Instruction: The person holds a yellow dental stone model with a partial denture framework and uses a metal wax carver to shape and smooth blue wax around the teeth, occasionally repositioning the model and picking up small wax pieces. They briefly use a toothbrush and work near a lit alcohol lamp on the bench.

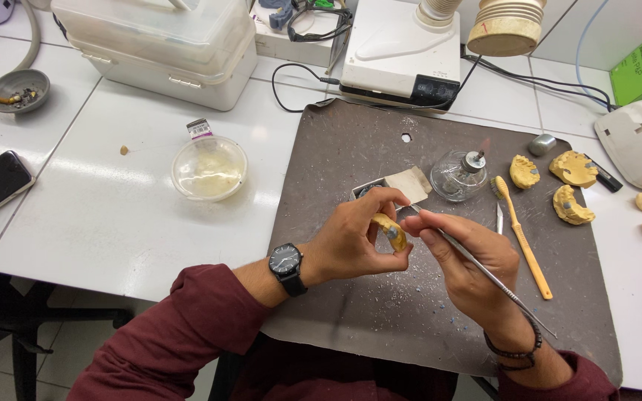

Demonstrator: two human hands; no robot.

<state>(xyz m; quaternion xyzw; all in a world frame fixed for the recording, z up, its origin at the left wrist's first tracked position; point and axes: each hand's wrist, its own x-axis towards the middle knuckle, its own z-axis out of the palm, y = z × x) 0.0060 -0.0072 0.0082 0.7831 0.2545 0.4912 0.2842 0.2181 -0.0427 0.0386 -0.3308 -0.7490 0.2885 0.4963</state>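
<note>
Head view, looking down at a white worktop (113,215) with a grey-brown mat (380,312) on it. The left hand (354,241), wrist wearing a black watch (287,266), curls palm-inward, its grip closed around a small yellow plaster dental cast (390,232) held above the mat. The right hand (469,260) faces it, grip pinched on a thin metal hand tool (484,271) whose tip meets the cast. Just beyond the hands stands a glass spirit burner (458,177); a yellow-handled toothbrush (523,241) lies to the right.
</note>
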